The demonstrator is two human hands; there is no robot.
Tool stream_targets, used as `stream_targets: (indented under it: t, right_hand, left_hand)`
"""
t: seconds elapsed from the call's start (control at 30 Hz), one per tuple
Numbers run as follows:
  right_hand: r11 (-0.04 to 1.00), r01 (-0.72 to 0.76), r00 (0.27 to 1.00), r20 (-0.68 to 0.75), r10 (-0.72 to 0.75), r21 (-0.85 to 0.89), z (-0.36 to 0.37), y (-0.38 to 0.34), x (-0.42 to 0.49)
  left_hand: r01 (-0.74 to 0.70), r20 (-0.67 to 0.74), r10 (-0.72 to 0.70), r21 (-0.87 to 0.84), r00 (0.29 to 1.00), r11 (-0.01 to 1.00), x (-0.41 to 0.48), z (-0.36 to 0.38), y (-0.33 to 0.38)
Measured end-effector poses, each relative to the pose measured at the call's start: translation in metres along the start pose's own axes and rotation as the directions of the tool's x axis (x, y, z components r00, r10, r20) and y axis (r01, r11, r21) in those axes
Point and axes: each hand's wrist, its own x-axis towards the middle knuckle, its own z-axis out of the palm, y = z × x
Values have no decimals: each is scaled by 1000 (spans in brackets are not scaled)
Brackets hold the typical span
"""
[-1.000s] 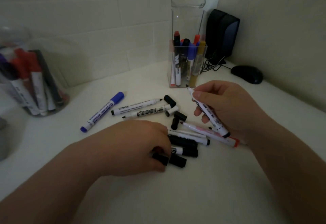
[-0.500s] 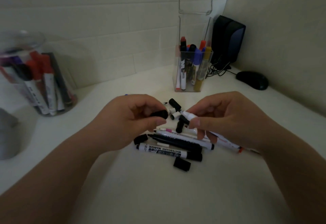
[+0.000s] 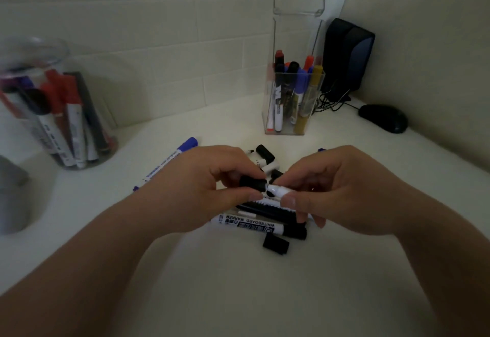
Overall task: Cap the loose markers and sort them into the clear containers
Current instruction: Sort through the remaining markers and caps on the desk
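Left hand [image 3: 201, 190] pinches a small black plastic cap [image 3: 253, 184] and right hand [image 3: 344, 193] pinches a white plastic marker [image 3: 281, 190] near its tip, in front of the clear square container [image 3: 291, 127]; both probably light, stiff, slick.

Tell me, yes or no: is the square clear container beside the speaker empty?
No, the square container holds several markers standing upright, with red, black, blue and gold ones among them.

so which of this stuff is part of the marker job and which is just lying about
Part of the job: black cap in the left hand, white marker in the right hand, whiteboard marker, loose cap, round jar, square holder.
Lying about: speaker, mouse, cables.
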Motion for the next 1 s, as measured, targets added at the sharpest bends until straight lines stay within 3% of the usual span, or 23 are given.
stream_targets:
  t: [0.17,0.27,0.37,0.6,0.67,0.87,1.0]
  right_hand:
    - [997,4,998,-58,-8,-80,8,-1,1]
    - [973,10,980,-192,-56,-231,10,-1,1]
    - [935,44,965,-228,-131,-353,14,-1,-1]
    - [948,119,985,-83,-150,-294,1,-2,-6]
    - [953,136,978,-118,-173,-269,-6,1,-7]
    - [827,265,890,-205,-408,-495,0,6,-1]
    - [772,280,851,-224,-474,-570,11,6,3]
  left_hand:
    - [46,46,-47,27,998,999,1,5,8]
    - [168,48,-164,-94,985,981,1,8,7]
    - [242,116,-220,-238,969,941,1,14,8]
    - [274,107,-252,-346,962,898,0,6,5]
    - [280,93,-265,-378,960,882,0,3,1]
    - [271,74,-262,-358,962,894,0,13,5]
    - [219,1,-270,-587,963,779,2,21,9]
